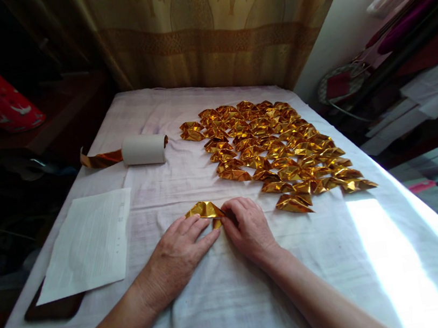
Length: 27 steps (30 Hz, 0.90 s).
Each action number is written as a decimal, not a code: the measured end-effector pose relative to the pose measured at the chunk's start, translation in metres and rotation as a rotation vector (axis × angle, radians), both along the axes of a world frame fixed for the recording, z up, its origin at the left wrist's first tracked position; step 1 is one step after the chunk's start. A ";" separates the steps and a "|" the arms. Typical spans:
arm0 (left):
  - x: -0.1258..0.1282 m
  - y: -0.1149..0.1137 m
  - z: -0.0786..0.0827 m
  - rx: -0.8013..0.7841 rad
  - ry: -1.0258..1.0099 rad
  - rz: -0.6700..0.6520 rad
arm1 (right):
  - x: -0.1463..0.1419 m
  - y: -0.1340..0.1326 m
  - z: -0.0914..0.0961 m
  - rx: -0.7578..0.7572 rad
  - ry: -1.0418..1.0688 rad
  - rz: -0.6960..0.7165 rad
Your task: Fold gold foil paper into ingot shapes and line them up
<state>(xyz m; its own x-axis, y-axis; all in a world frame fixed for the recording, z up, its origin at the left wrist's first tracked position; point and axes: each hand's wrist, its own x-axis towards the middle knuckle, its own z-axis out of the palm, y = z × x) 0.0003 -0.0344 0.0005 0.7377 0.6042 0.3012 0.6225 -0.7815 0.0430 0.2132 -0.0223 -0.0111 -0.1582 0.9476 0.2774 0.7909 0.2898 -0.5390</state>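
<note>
A piece of gold foil paper (pixel 204 210), partly folded, lies on the white cloth in front of me. My left hand (pixel 178 254) rests flat, fingers stretched out, with the fingertips pressing the foil's lower edge. My right hand (pixel 247 225) is curled over the foil's right end, fingers bent and pinching it. Beyond the hands, several folded gold foil pieces (pixel 278 150) lie in rows on the cloth.
A white paper roll (pixel 143 149) with a gold foil strip (pixel 101 159) lies at the back left. A printed sheet (pixel 89 242) covers a dark flat object (pixel 54 308) near the left edge. The table (pixel 230 303) has a curtain (pixel 208 29) behind and clutter on both sides.
</note>
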 end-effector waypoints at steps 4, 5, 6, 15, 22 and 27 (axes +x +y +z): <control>-0.002 0.001 0.001 -0.047 0.001 -0.012 | 0.000 0.000 0.001 0.012 0.003 0.008; -0.003 0.002 0.001 -0.055 0.001 -0.014 | 0.000 0.000 0.001 0.015 0.003 0.008; -0.003 0.002 0.001 -0.061 -0.001 -0.015 | 0.000 0.000 0.001 0.017 0.003 0.008; -0.007 0.002 -0.002 -0.112 -0.038 -0.017 | -0.002 -0.001 0.005 0.021 -0.018 0.002; -0.005 0.002 0.000 -0.109 -0.058 -0.011 | -0.001 -0.001 0.002 0.038 -0.027 0.024; -0.002 0.003 0.003 -0.098 -0.130 -0.013 | 0.001 -0.002 -0.001 0.100 -0.033 0.099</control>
<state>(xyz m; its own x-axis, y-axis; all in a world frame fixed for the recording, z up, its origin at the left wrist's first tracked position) -0.0017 -0.0314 0.0034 0.7044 0.6261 0.3343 0.5966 -0.7775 0.1989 0.2143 -0.0243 -0.0120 -0.2603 0.8947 0.3630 0.7724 0.4185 -0.4777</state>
